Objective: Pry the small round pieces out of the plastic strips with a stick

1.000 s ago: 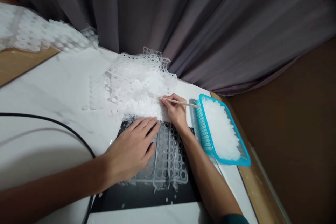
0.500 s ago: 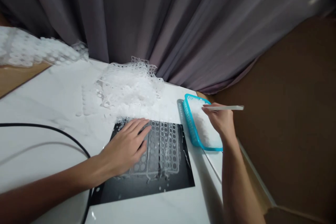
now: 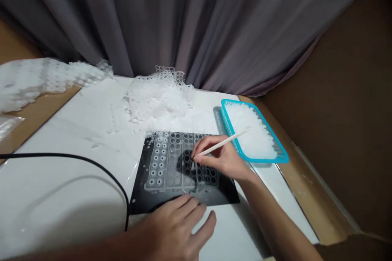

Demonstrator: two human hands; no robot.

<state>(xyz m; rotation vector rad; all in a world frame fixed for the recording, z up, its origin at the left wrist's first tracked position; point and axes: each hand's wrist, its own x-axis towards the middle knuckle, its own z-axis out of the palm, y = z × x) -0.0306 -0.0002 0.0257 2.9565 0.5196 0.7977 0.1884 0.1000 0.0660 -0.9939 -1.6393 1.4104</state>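
Note:
My right hand [image 3: 219,155] pinches a thin white stick [image 3: 221,143], its lower end at the fingertips over the right part of a black sheet [image 3: 141,202]. On that sheet lie clear perforated strips [image 3: 174,157] with rows of round holes; the left rows hold white ring-like pieces. My left hand [image 3: 180,224], fingers apart and holding nothing, rests at the sheet's front edge. Behind and to the right stands a blue basket [image 3: 225,124] with small white pieces [image 3: 252,134] inside. Whether the fingertips also hold a small piece is too blurred to tell.
Behind the sheet is a heap of clear perforated scraps [image 3: 162,100]. More white sheets of rings [image 3: 39,81] lie at the far left. A black cable [image 3: 76,155] curves across the white table [image 3: 67,130]. A grey curtain [image 3: 153,16] hangs behind.
My right hand has moved left from the basket to over the strips, with the stick still in it. My left hand has come off the strips toward the sheet's front edge. The view has shifted slightly.

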